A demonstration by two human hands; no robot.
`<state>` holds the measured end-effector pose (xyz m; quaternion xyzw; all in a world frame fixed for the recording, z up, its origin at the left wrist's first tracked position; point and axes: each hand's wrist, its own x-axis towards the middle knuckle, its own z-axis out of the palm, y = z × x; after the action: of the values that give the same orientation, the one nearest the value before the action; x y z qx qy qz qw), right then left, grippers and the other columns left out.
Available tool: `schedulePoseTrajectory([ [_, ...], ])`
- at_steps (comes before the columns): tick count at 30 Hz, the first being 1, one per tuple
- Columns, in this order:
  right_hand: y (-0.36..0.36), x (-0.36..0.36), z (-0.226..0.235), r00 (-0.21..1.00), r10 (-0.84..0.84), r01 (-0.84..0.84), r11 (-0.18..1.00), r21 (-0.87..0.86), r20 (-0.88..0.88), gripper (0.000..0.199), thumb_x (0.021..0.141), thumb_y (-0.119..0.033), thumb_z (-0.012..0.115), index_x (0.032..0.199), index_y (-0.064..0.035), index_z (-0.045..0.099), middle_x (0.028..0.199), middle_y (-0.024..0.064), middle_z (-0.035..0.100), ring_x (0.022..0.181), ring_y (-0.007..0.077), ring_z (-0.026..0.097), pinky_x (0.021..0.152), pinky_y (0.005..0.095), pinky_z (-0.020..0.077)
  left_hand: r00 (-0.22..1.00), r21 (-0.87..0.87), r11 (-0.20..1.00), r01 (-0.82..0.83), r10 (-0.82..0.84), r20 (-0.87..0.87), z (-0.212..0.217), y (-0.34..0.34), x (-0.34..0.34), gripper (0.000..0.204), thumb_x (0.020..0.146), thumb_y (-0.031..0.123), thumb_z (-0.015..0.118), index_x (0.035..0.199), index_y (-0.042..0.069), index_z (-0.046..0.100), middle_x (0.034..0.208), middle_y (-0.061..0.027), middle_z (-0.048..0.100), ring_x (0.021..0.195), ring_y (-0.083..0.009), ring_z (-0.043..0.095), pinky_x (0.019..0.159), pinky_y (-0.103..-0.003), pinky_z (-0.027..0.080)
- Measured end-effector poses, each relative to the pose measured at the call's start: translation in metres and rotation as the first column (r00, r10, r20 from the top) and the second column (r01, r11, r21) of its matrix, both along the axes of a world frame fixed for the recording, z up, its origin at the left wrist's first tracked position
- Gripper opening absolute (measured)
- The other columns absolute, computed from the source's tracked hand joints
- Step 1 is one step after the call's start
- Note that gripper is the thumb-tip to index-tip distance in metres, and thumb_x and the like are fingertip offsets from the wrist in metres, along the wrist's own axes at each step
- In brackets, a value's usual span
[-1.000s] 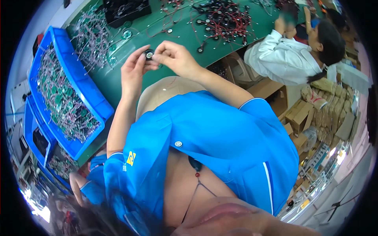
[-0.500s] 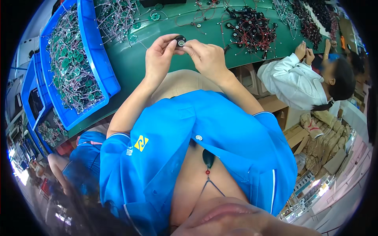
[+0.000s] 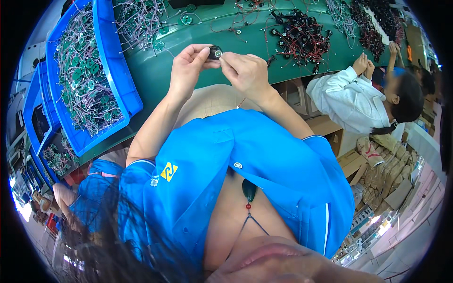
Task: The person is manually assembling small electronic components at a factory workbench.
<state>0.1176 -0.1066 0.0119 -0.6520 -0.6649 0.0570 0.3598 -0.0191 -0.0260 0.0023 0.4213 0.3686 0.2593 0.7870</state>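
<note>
Just above the table's near edge, my left hand (image 3: 185, 70) pinches a small black round part (image 3: 213, 50) between thumb and fingers. A pale, shiny disc shows on its face. My right hand (image 3: 247, 73) is closed, its thumb and forefinger pressed together at the part's right edge. A thin reddish wire (image 3: 241, 102) hangs below the right hand; where it begins is hidden. On the green table (image 3: 207, 37) beyond lies a heap of black round parts with red wires (image 3: 302, 37).
At the left, a blue bin (image 3: 118, 70) holds many green discs with pale wires. More of these wired discs (image 3: 139, 23) lie beside it. To the right, a person in a pale hooded top (image 3: 347, 101) works at the table. Cardboard boxes (image 3: 351, 165) stand below.
The black part has tilted in my fingers, and both hands have shifted slightly. The reddish wire now shows below my right hand. The co-worker's hands have moved slightly.
</note>
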Motion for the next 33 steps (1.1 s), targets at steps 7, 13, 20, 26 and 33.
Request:
schedulePoseTrajectory([
  [7, 0.001, 0.003, 0.0, 1.0, 0.029, -0.029, 0.997, -0.066, 0.003, 0.007, 0.076, -0.011, 0.058, 0.072, -0.0086, 0.054, 0.057, 0.006, 0.055, 0.047, 0.023, 0.052, 0.045, 0.0323, 0.0383, 0.999, 0.059, 0.998, 0.007, -0.004, -0.053, 0.002, -0.001, 0.002, 0.02, 0.09, 0.011, 0.048, 0.1, -0.006, 0.053, 0.09, -0.0128, 0.062, 0.076, -0.0166, 0.063, 0.07, -0.024, 0.051],
  [13, 0.003, 0.004, 0.002, 0.997, 0.068, -0.067, 0.997, -0.029, 0.022, 0.006, 0.074, -0.01, 0.058, 0.071, -0.0083, 0.053, 0.058, 0.0062, 0.055, 0.048, 0.0234, 0.052, 0.044, 0.033, 0.0377, 0.995, 0.099, 0.995, 0.026, -0.016, -0.102, -0.002, 0.003, 0.004, 0.019, 0.089, 0.01, 0.05, 0.098, -0.006, 0.053, 0.089, -0.0122, 0.062, 0.075, -0.016, 0.063, 0.068, -0.024, 0.051],
  [20, 0.001, 0.009, 0.001, 0.995, 0.082, -0.077, 0.993, -0.09, 0.05, 0.007, 0.077, -0.011, 0.055, 0.071, -0.0082, 0.052, 0.061, 0.0064, 0.057, 0.052, 0.0245, 0.055, 0.045, 0.0346, 0.0393, 0.995, 0.17, 0.981, 0.094, -0.086, -0.052, 0.001, 0.002, 0.004, 0.019, 0.086, 0.008, 0.056, 0.099, -0.005, 0.053, 0.087, -0.0103, 0.062, 0.077, -0.0137, 0.061, 0.07, -0.024, 0.05],
  [26, 0.001, 0.013, 0.002, 0.987, 0.161, -0.163, 0.964, -0.212, -0.031, 0.006, 0.082, -0.015, 0.053, 0.081, -0.0093, 0.051, 0.062, 0.0075, 0.058, 0.057, 0.0279, 0.058, 0.048, 0.0377, 0.0426, 0.978, 0.179, 0.964, 0.197, -0.181, -0.101, -0.003, 0.006, 0.001, 0.02, 0.083, 0.007, 0.059, 0.099, -0.004, 0.053, 0.083, -0.0074, 0.061, 0.073, -0.0115, 0.059, 0.067, -0.022, 0.049],
  [33, 0.002, 0.001, -0.004, 0.995, 0.002, -0.029, 0.958, -0.284, -0.095, 0.012, 0.086, -0.021, 0.053, 0.086, -0.0089, 0.049, 0.057, 0.008, 0.056, 0.053, 0.0271, 0.058, 0.045, 0.0384, 0.0422, 0.986, 0.176, 0.983, 0.049, -0.02, -0.164, -0.005, 0.0, 0.006, 0.017, 0.082, 0.007, 0.059, 0.095, -0.002, 0.054, 0.078, -0.0043, 0.06, 0.065, -0.008, 0.057, 0.054, -0.019, 0.043],
])
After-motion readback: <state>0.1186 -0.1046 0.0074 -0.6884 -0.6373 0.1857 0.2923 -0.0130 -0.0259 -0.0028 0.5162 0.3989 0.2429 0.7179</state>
